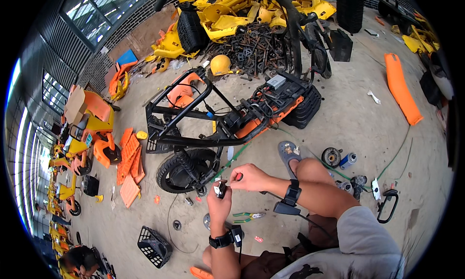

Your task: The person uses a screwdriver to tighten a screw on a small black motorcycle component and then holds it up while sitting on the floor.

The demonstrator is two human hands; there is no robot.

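Observation:
My left hand [219, 207] is closed around a small black and silver part [221, 189], whose kind I cannot make out. Just to its right, my right hand [253, 178] pinches a small tool with a red handle end [239, 177], its working end hidden by the fingers or too small to tell. Both hands meet in front of the rear wheel [167, 171] of a stripped scooter frame [203, 142]. On the floor below them lie green-handled pliers [248, 217].
A black basket [154, 247] and a small cog [177, 225] lie at the lower left. To the right are a spray can [348, 161], a round hub part [332, 157] and a long orange panel [402, 87]. Yellow panels [227, 17] are heaped behind; scooters [89, 138] line the left.

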